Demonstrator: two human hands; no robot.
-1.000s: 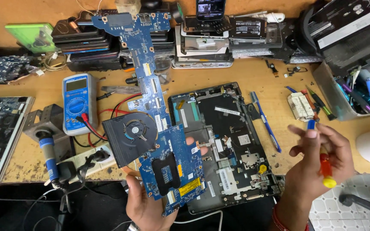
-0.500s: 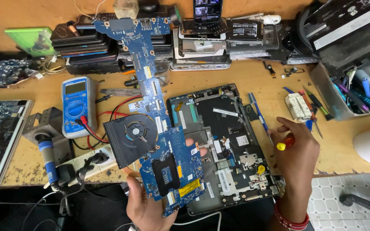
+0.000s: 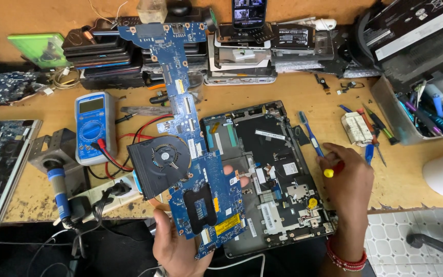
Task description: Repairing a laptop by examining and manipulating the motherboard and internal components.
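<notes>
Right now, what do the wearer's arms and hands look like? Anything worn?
Both hands are bare: no gloves, no sleeves in view. The right hand has a stack of red bangles around the wrist, with a thin light strand among them. The left hand shows only at the bottom edge of the frame; nothing worn on it that I can see, and its wrist is cut off by the edge.

Left hand low in front, palm up, thumb on one side and fingers curled round the other, gripping tight. Right hand out to the side, back up, fingers closed. Red bands on right wrist.
</notes>
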